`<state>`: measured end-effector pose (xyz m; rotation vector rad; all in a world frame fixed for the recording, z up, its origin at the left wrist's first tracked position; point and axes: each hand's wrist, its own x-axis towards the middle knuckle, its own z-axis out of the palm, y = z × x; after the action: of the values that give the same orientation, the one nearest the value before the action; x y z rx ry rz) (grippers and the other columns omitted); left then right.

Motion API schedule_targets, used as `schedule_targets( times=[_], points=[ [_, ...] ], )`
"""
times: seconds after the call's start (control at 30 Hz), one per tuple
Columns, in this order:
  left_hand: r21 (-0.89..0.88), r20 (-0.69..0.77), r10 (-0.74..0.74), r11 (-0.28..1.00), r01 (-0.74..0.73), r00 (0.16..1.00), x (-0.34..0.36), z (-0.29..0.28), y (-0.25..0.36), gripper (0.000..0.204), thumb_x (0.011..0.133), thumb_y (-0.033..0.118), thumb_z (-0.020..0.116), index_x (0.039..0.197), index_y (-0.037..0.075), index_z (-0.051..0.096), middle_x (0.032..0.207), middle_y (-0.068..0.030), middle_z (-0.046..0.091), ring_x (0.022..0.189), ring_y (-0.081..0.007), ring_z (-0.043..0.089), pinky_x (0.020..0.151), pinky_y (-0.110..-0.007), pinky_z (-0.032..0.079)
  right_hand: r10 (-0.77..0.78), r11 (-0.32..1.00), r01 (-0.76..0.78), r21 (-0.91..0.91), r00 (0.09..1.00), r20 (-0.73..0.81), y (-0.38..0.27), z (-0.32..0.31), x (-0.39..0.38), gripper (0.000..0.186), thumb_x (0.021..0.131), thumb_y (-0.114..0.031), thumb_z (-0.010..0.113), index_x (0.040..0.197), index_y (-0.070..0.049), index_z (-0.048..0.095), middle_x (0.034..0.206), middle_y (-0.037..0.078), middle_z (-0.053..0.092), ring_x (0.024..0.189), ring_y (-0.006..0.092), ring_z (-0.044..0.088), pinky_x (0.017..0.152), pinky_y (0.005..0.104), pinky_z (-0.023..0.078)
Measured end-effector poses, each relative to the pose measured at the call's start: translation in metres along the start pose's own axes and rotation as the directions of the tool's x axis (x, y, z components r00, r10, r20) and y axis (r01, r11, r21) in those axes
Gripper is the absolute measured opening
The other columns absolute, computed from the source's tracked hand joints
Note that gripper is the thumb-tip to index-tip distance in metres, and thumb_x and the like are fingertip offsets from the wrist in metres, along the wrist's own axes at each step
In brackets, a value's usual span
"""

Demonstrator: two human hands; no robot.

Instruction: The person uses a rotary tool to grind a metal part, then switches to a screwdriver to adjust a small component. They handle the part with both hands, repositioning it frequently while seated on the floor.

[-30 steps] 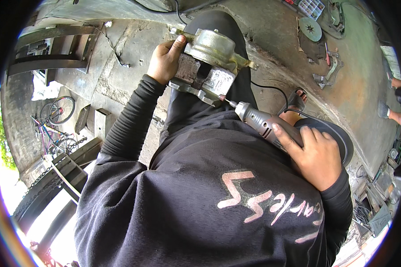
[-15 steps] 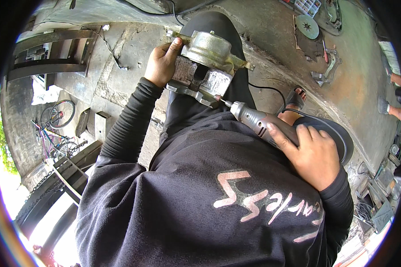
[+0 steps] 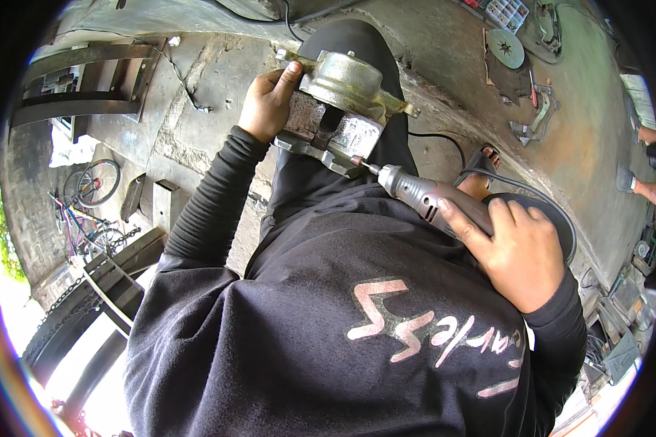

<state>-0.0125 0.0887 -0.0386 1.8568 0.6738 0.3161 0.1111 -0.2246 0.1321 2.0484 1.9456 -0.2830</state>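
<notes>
Concrete floor [image 3: 444, 80] below; two bicycles [image 3: 98, 186] off left. Dark shirt [image 3: 284, 313] fills the lower middle, one leg [image 3: 353, 33] running up from it.

Casting [image 3: 346, 81], the biggest piece of work: metal, held over the leg, rounded housing uppermost, slotted block below. Whether the leg carries its weight, cannot tell. Rotary tool [image 3: 434, 202] lies slantwise below right, nose towards the casting. Cable [image 3: 517, 182] passes near a sandalled foot [image 3: 481, 164]. Smallest: the bit [image 3: 363, 163], reddish tip at the casting's lower right edge, touching or just beside; too fine to tell. Spin not visible.

Risks, my judgement: casting could roll on the leg if its one-sided hold slackens. Tool could kick or skid off the edge if the bit catches. Shirt hem sits close beneath the nose; loose cloth could wind in. A tug on the cable could pull the tool off line.

Hands: left hand [image 3: 266, 103] closed on the casting's upper left end, thumb on the near face, fingertips mostly hidden. Right hand [image 3: 519, 251] wrapped over the tool's rear body, fairly closed, one digit laid forward; underside of the grip hidden.
</notes>
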Motion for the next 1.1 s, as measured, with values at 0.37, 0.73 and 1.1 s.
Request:
schedule_targets(
  times=[0.37, 0.73, 1.1],
  points=[
    [-0.012, -0.02, 0.033, 0.999, -0.033, 0.999, 0.002, 0.003, -0.005, 0.049, 0.097, 0.039, 0.049, 0.084, -0.007, 0.06, 0.061, -0.0041, 0.05, 0.064, -0.0093, 0.043, 0.06, -0.029, 0.041, -0.016, 1.0, 0.016, 0.008, 0.998, -0.061, 0.002, -0.006, 0.009, 0.049, 0.079, -0.013, 0.054, 0.126, -0.026, 0.056, 0.082, 0.007, 0.053, 0.07, 0.0206, 0.058, 0.058, 0.0339, 0.048],
    [0.05, -0.003, 0.007, 0.999, -0.007, 1.0, 0.001, 0.001, 0.004, 0.048, 0.096, 0.039, 0.05, 0.092, -0.007, 0.063, 0.066, -0.0085, 0.056, 0.067, -0.0095, 0.048, 0.063, -0.029, 0.044, -0.052, 0.998, 0.051, -0.02, 0.996, -0.068, 0.009, -0.019, 0.02, 0.049, 0.077, -0.012, 0.055, 0.123, -0.027, 0.058, 0.073, 0.004, 0.047, 0.068, 0.0192, 0.056, 0.057, 0.0331, 0.048],
    [0.038, 0.005, 0.002, 0.999, -0.002, 1.0, 0.002, 0.001, 0.004, 0.047, 0.097, 0.037, 0.049, 0.089, -0.008, 0.062, 0.065, -0.0071, 0.055, 0.066, -0.0095, 0.047, 0.063, -0.029, 0.044, -0.063, 0.998, 0.061, -0.022, 0.995, -0.079, 0.011, -0.016, 0.023, 0.046, 0.078, -0.012, 0.053, 0.122, -0.028, 0.059, 0.072, 0.004, 0.047, 0.066, 0.0177, 0.056, 0.056, 0.0323, 0.046]
  ],
)
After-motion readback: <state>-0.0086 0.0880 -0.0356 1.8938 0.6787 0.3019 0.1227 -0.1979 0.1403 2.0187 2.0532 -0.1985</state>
